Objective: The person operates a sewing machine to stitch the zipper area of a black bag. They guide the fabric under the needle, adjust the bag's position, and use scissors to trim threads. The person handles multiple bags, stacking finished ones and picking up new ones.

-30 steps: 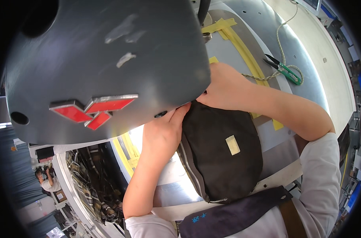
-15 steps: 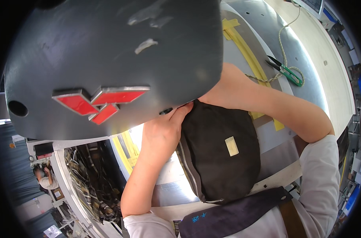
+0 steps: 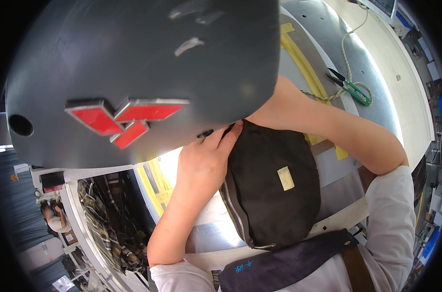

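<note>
A black fabric pouch (image 3: 274, 214) lies flat on the work surface in front of me, a small cream tape piece (image 3: 286, 178) on its upper side. A metal zipper (image 3: 236, 209) runs along its left edge. My left hand (image 3: 204, 163) grips the pouch's far left edge, its thumb on the cloth and its other fingertips partly under the machine. My right hand (image 3: 269, 109) is at the far edge of the pouch, its fingers hidden behind the large dark grey sewing machine head (image 3: 221, 73).
Green-handled thread snips (image 3: 350, 87) lie at the far right beside a thin cord (image 3: 345, 48). Yellow tape strips (image 3: 303, 61) mark the metal table. Plaid cloth (image 3: 111, 228) hangs at the left. Further left, another person (image 3: 56, 219) is in the background.
The pouch and my left hand have shifted slightly to the right and away from me. The machine head appears slightly shifted in view. My right arm is nearly unchanged.
</note>
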`<state>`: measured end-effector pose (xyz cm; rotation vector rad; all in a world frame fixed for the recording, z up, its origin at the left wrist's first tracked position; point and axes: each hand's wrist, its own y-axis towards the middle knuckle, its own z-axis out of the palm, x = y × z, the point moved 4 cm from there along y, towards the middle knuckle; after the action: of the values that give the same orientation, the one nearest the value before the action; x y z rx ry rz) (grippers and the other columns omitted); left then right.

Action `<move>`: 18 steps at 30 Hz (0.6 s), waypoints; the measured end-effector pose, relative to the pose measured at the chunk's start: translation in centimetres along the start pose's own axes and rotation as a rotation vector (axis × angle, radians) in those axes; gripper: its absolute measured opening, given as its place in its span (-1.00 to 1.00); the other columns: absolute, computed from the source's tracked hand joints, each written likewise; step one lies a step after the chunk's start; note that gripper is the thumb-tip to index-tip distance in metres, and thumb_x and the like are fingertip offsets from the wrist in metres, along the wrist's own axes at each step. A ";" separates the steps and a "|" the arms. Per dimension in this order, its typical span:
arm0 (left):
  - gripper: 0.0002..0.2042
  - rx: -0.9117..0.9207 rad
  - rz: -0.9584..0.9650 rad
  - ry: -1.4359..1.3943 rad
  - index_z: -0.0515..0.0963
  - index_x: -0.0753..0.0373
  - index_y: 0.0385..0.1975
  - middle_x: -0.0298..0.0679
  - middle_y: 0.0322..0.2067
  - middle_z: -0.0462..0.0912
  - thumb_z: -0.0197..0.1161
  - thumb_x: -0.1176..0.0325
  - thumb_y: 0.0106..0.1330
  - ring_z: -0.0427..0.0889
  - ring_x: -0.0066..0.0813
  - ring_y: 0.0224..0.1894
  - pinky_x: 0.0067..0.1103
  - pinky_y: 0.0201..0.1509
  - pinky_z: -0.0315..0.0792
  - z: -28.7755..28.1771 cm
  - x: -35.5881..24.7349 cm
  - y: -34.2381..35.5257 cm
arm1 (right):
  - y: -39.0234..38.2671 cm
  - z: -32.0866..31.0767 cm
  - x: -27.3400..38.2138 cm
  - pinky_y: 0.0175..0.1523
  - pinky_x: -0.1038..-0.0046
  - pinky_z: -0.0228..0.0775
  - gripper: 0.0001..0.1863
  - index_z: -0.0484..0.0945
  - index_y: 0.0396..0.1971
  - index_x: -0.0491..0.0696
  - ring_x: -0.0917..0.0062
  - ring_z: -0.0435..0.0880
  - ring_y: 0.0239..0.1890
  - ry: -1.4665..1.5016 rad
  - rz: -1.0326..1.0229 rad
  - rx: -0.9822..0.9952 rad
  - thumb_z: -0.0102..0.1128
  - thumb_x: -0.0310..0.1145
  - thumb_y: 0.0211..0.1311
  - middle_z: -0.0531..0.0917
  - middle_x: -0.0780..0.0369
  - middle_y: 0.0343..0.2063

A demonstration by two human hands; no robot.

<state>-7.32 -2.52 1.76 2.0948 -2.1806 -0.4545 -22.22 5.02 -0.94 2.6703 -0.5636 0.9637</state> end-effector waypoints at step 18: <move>-0.58 -0.067 0.010 0.016 0.58 0.20 -0.10 -0.27 -0.14 0.55 0.14 0.66 -0.03 0.59 -0.27 -0.08 -0.43 -0.09 0.53 0.3 -0.1 -0.2 | 0.2 -1.3 1.2 -0.15 0.34 0.42 -0.85 0.59 -0.46 -0.15 0.35 0.59 -0.30 -0.167 -0.238 -0.212 0.22 -0.39 -0.02 0.58 0.23 -0.43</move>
<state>-7.17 -2.39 1.41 2.0457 -2.1353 -0.5011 -22.20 5.00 0.83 2.5655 -0.3469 0.5859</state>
